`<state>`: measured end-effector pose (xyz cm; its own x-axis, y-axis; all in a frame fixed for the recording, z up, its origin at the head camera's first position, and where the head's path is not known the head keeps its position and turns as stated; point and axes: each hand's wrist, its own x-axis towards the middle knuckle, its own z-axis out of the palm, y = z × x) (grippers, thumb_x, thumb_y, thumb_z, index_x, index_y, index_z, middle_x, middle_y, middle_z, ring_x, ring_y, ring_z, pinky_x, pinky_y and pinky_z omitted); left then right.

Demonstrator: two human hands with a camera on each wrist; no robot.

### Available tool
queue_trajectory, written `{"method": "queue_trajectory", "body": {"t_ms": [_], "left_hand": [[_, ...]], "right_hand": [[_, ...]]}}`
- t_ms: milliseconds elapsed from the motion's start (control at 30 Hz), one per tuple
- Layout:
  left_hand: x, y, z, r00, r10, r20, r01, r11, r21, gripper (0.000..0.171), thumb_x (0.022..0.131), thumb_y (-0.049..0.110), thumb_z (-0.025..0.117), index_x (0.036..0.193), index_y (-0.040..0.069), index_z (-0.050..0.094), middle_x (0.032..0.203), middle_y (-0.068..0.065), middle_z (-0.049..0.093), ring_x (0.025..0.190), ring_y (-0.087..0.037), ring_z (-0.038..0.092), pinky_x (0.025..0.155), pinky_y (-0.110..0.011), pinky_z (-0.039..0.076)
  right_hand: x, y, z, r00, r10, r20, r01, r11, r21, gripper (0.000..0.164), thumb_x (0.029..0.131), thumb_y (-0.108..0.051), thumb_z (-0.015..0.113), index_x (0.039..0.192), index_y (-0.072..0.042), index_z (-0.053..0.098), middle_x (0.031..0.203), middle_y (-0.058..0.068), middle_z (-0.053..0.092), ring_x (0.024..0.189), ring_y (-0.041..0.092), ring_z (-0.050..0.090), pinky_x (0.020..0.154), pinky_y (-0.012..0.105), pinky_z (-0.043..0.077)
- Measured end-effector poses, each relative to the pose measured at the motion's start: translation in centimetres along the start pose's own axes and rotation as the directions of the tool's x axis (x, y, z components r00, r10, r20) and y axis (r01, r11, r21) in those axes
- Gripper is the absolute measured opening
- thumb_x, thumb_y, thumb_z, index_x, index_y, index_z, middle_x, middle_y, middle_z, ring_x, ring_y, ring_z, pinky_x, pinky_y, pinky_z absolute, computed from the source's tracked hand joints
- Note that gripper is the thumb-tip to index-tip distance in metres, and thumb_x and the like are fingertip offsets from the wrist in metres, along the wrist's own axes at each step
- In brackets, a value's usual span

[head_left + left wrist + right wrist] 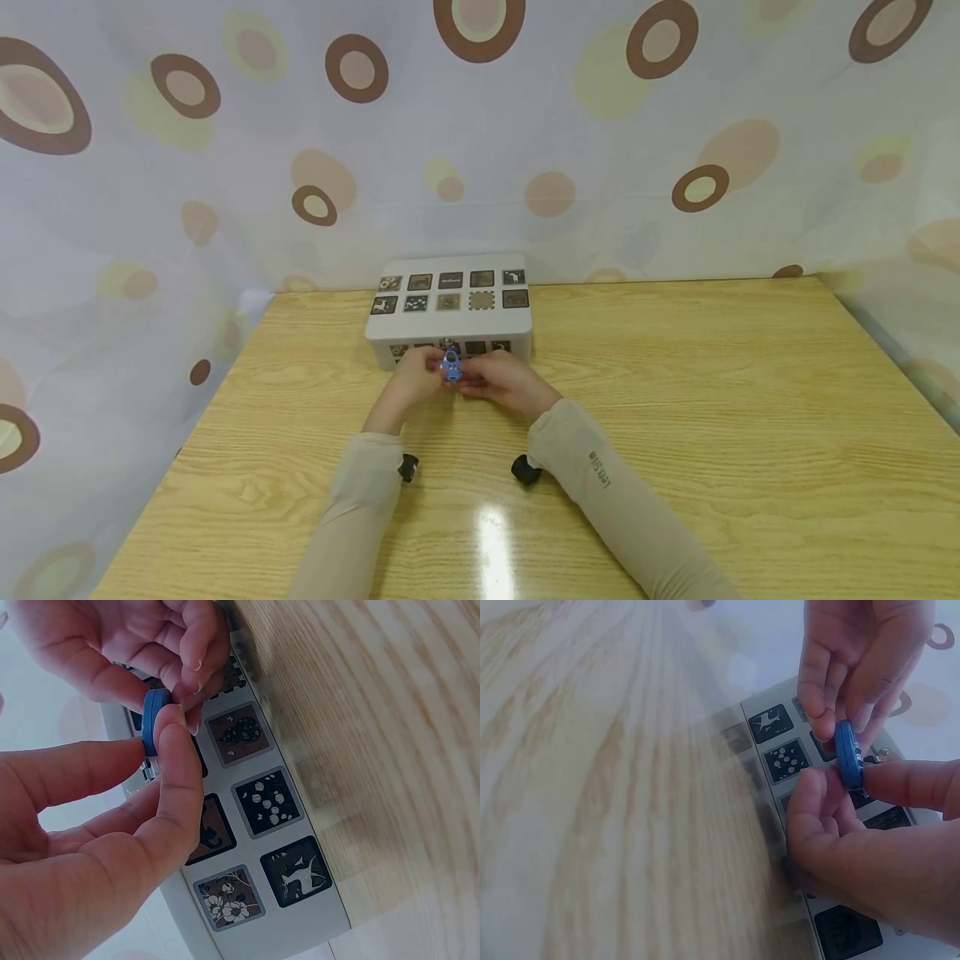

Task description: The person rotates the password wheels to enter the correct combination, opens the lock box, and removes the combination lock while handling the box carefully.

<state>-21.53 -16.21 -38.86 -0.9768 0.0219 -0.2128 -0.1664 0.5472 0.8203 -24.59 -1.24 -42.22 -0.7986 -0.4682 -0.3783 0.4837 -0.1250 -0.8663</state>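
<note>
A small blue padlock (pixel 452 367) is held upright at the front of a white box (pixel 450 327) with picture squares. My left hand (pixel 417 375) pinches one side of it between thumb and forefinger; in the left wrist view the padlock (pixel 154 720) appears edge-on. From the other side my right hand (pixel 504 379) pinches it with thumb and fingers. Small white marks run along the padlock's edge (pixel 849 754) in the right wrist view. Behind it, a metal latch (pixel 885 754) on the box is partly covered. Whether the padlock is hooked through the latch cannot be told.
The box stands near the back of a wood-grain table (pixel 675 400), close to a dotted cloth backdrop (pixel 480 133). Black wrist cameras (pixel 527 471) sit under both beige sleeves (pixel 615 492). Bare wood extends on both sides of the box.
</note>
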Motion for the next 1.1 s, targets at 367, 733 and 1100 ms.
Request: {"method": "queue_trajectory", "body": {"t_ms": [367,733,1100], "left_hand": [[-0.22,0.18,-0.04,1.000,0.005,0.004,-0.005,1.000,-0.011,0.037,0.088,-0.011,0.049,0.125,-0.016,0.049,0.099,-0.021,0.059,0.090,-0.035,0.066,0.074,-0.030,0.054],[-0.20,0.12,-0.02,1.000,0.006,0.002,-0.006,1.000,-0.010,0.035,0.088,-0.011,0.049,0.123,-0.015,0.052,0.095,-0.018,0.059,0.091,-0.034,0.065,0.073,-0.029,0.053],[-0.13,0.09,0.02,1.000,0.019,-0.006,-0.019,1.000,-0.018,0.033,0.088,-0.011,0.050,0.121,-0.016,0.053,0.096,-0.020,0.061,0.088,-0.032,0.065,0.073,-0.028,0.054]], "right_hand": [[0.31,0.17,0.37,1.000,-0.026,-0.017,0.025,0.997,-0.068,0.029,0.096,0.000,0.043,0.116,0.020,0.051,0.079,0.007,0.057,0.070,0.013,0.057,0.067,0.023,0.051],[0.26,0.20,0.57,0.999,-0.041,-0.018,0.039,0.995,-0.091,0.030,0.098,-0.003,0.042,0.117,0.019,0.050,0.081,0.007,0.056,0.072,0.013,0.055,0.067,0.022,0.051],[-0.03,-0.02,0.41,0.999,0.013,-0.045,-0.009,0.996,0.090,0.014,0.094,0.002,0.050,0.099,0.010,0.061,0.082,0.008,0.064,0.076,0.016,0.061,0.076,0.027,0.053]]}}
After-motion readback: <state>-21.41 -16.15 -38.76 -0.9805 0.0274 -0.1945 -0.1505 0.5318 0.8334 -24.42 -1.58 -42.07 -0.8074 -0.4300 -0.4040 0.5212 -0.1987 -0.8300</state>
